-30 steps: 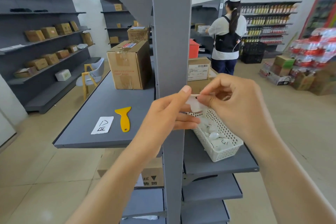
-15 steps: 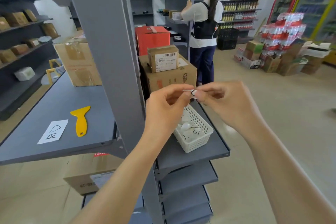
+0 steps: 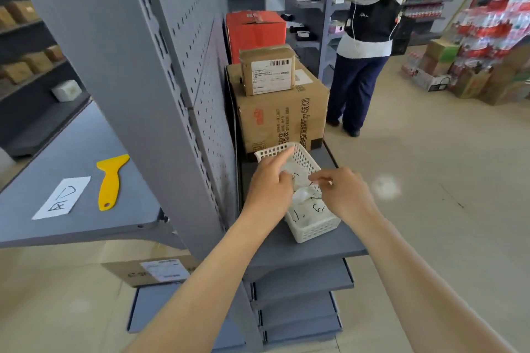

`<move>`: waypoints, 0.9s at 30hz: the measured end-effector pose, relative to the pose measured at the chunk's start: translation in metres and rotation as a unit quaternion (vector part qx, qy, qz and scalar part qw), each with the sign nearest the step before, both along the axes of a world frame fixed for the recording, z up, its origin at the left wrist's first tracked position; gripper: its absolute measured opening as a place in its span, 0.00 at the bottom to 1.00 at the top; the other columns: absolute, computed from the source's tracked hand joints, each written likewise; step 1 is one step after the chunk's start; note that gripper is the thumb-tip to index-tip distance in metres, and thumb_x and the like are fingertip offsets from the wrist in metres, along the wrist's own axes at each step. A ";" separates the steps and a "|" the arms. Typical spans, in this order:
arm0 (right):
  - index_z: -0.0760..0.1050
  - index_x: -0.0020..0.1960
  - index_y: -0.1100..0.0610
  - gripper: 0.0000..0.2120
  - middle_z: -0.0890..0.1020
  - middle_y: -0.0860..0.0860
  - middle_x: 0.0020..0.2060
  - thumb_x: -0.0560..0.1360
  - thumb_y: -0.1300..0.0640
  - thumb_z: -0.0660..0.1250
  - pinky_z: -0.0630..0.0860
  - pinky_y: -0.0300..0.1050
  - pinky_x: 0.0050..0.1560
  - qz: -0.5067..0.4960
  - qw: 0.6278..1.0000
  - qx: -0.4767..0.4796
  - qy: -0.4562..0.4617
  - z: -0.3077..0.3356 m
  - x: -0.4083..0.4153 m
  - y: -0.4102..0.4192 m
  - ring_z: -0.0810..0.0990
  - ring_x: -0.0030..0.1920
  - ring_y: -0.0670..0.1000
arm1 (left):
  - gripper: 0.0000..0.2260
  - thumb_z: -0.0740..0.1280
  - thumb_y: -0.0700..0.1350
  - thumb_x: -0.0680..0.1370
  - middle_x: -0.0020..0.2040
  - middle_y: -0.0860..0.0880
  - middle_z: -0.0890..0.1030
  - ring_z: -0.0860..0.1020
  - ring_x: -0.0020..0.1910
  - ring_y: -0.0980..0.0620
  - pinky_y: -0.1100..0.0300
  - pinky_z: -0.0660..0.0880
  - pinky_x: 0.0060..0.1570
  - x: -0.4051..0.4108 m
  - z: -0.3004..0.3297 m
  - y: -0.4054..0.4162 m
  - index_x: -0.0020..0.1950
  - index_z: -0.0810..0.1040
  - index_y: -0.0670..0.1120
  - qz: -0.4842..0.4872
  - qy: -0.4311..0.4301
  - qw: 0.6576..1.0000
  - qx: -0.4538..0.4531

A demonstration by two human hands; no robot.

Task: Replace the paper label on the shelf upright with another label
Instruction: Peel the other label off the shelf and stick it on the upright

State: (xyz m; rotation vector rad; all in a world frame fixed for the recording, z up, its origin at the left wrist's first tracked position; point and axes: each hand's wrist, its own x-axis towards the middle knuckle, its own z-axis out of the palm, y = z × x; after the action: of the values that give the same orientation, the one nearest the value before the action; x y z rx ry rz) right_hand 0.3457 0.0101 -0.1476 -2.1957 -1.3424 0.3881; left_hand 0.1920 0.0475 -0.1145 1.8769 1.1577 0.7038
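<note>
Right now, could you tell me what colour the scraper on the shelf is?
Yellow; the scraper shows best in the head view.

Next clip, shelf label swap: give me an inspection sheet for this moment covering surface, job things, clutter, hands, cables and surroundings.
Surface: grey shelf right of the shelf upright; a second grey shelf to its left.
Job's things: white basket holding marked paper labels; a loose label and yellow scraper on the left shelf.
Clutter: cardboard boxes stacked behind the basket.
Hands: left hand and right hand over the basket; right fingertips pinch something small, unclear what.
Cables: a thin white one on the bystander's back.
Surroundings: another person at the far shelves; stacked bottle packs at right.
</note>
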 end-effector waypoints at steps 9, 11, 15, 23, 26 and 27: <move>0.84 0.57 0.42 0.19 0.86 0.46 0.44 0.80 0.61 0.61 0.72 0.31 0.26 -0.020 0.994 0.098 0.053 0.028 -0.020 -0.004 0.78 0.29 0.45 | 0.25 0.58 0.52 0.85 0.70 0.64 0.75 0.80 0.60 0.51 0.68 0.74 0.52 -0.020 0.022 -0.020 0.77 0.53 0.73 -0.042 -0.045 0.998 0.011; 0.83 0.61 0.42 0.20 0.86 0.43 0.46 0.80 0.62 0.61 0.75 0.26 0.35 -0.004 0.981 0.185 0.059 0.054 -0.041 -0.012 0.82 0.37 0.45 | 0.24 0.60 0.53 0.85 0.70 0.63 0.75 0.77 0.67 0.55 0.62 0.74 0.64 -0.035 0.029 -0.032 0.77 0.55 0.71 -0.060 -0.066 0.995 0.035; 0.82 0.61 0.45 0.19 0.84 0.39 0.54 0.78 0.65 0.63 0.78 0.31 0.50 0.023 0.937 0.337 0.091 0.099 -0.079 -0.033 0.82 0.49 0.40 | 0.20 0.61 0.49 0.85 0.66 0.59 0.80 0.75 0.69 0.60 0.50 0.73 0.71 -0.067 0.051 -0.052 0.76 0.65 0.60 -0.086 -0.095 0.985 0.115; 0.77 0.50 0.55 0.12 0.80 0.42 0.45 0.77 0.71 0.65 0.76 0.39 0.44 0.114 0.829 0.544 0.057 0.168 -0.193 -0.062 0.81 0.44 0.46 | 0.12 0.64 0.40 0.83 0.51 0.54 0.84 0.82 0.53 0.55 0.61 0.82 0.51 -0.186 0.101 -0.073 0.64 0.80 0.50 -0.049 -0.155 0.950 0.267; 0.77 0.48 0.56 0.12 0.79 0.43 0.42 0.75 0.73 0.64 0.74 0.37 0.41 0.176 0.801 0.572 0.020 0.182 -0.241 -0.063 0.80 0.41 0.47 | 0.11 0.65 0.38 0.82 0.47 0.54 0.85 0.83 0.48 0.55 0.61 0.80 0.49 -0.244 0.095 -0.044 0.59 0.84 0.50 0.061 -0.119 0.932 0.336; 0.77 0.48 0.57 0.12 0.79 0.45 0.42 0.75 0.73 0.64 0.75 0.37 0.40 0.196 0.797 0.571 0.013 0.184 -0.260 -0.060 0.80 0.41 0.47 | 0.11 0.65 0.39 0.82 0.47 0.54 0.85 0.83 0.47 0.55 0.59 0.80 0.49 -0.267 0.091 -0.029 0.58 0.84 0.51 0.106 -0.084 0.930 0.342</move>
State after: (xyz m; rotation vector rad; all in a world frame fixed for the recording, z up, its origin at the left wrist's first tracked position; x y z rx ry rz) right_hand 0.0862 -0.0501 0.0364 -0.9002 -1.4378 -0.2427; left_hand -0.0753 0.0187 -0.0238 2.1979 1.0909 1.5130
